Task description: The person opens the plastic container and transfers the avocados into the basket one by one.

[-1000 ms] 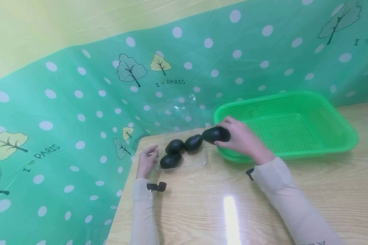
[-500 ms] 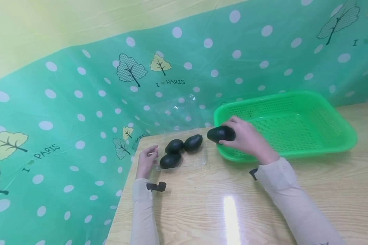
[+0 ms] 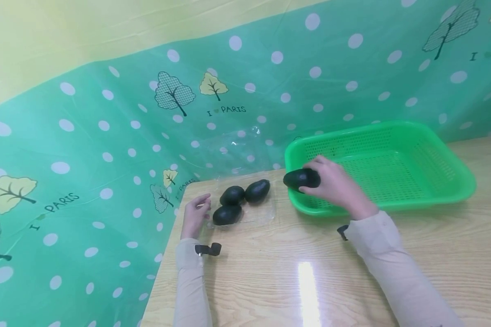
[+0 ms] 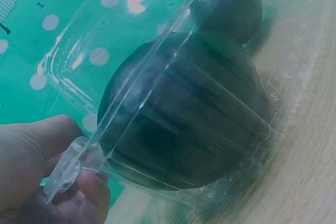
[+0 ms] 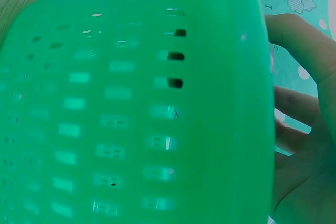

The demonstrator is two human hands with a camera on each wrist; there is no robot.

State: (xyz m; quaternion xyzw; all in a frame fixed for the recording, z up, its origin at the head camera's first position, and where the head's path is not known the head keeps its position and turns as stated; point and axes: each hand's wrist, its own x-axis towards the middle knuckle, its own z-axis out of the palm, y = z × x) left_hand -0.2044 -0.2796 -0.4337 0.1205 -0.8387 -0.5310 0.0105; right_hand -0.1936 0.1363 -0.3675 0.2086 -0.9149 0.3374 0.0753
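My right hand [image 3: 330, 184] grips a dark avocado [image 3: 302, 180] over the left rim of the green basket [image 3: 442, 200]. In the right wrist view the basket wall [image 5: 226, 129] hides that avocado from sight. Three more avocados lie in an open clear plastic clamshell [image 3: 266, 217]: one at the front [image 3: 227, 215], one behind it [image 3: 232, 195] and one to the right [image 3: 257, 191]. My left hand [image 3: 195, 215] is at the clamshell's left side. Its thumb and fingers pinch the clear edge tab [image 4: 65, 174] in the left wrist view.
The clamshell's raised lid [image 3: 237, 145] leans back against the green dotted curtain [image 3: 319, 86]. The basket stands at the back right of the wooden table [image 3: 262, 272]. Its perforated floor [image 3: 393, 175] shows from above.
My right hand has carried its avocado to the right, away from the others and over to the basket's left rim. My left hand stays in place.
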